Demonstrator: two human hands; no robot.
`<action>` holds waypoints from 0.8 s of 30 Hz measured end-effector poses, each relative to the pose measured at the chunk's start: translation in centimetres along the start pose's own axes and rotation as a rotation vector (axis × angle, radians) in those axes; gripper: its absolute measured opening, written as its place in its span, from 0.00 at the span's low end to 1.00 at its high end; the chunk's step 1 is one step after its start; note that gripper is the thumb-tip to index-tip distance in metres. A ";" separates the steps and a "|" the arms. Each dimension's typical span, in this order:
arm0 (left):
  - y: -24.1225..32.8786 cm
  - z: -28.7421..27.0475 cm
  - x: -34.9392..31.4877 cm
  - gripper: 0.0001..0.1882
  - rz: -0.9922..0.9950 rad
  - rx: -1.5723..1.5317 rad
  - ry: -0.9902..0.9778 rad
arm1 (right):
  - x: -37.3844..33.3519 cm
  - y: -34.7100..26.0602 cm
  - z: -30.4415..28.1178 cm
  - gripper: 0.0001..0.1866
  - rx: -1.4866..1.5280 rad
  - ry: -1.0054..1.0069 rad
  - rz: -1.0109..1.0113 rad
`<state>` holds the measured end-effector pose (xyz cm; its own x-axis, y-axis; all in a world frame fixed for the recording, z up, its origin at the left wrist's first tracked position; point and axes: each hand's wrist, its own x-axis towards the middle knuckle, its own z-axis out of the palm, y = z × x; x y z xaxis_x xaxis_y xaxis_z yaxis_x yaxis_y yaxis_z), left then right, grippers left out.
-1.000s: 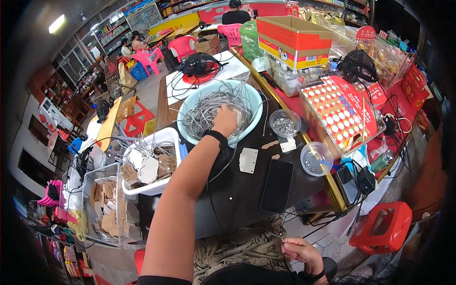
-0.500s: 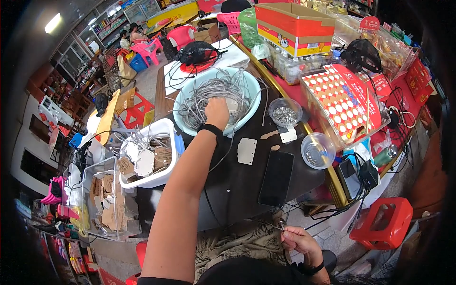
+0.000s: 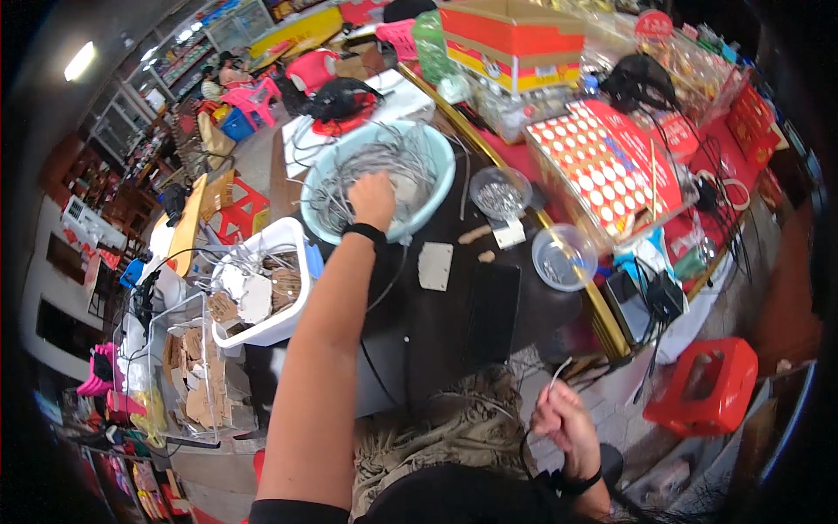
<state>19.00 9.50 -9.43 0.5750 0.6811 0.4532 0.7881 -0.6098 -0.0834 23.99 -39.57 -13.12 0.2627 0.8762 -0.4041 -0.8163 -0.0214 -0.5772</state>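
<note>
My left hand (image 3: 374, 197) reaches into a pale blue basin (image 3: 446, 179) heaped with thin grey cables (image 3: 362, 164). Its fingers curl down among the cables, with the tips hidden. Low on the right, over my lap, my right hand (image 3: 563, 419) pinches a thin grey cable (image 3: 559, 371), whose short end sticks up above the fingers. A pale card with small holes (image 3: 435, 265) lies on the dark table below the basin. Beside it lies a black phone (image 3: 495, 313).
Two clear tubs hold small metal parts: one tub (image 3: 529, 188) right of the basin, another tub (image 3: 591, 275) nearer me. A white bin (image 3: 301, 301) with cards and cables stands left, beside a clear box (image 3: 209, 384) of cardboard pieces. A red stool (image 3: 711, 384) stands right.
My right hand has risen slightly and moved right, and the cable end now points up from it. My left hand stays in the basin. The whole view has shifted a little.
</note>
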 end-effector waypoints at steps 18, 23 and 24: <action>-0.2 -1.2 1.0 0.20 -0.109 0.152 -0.223 | -7.5 -20.6 4.8 0.14 -0.194 -0.368 -1.056; -2.0 -1.9 1.6 0.15 -0.053 0.172 -0.006 | -9.9 -21.2 5.2 0.14 -0.094 -0.331 -1.138; -2.2 -2.7 1.1 0.15 -0.017 0.123 0.028 | -10.3 -21.0 5.0 0.13 -0.078 -0.310 -1.123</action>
<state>17.34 10.46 -6.33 0.5562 0.6785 0.4799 0.8198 -0.5426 -0.1830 35.85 -45.70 6.71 0.6718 0.5008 0.5458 -0.1680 0.8207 -0.5462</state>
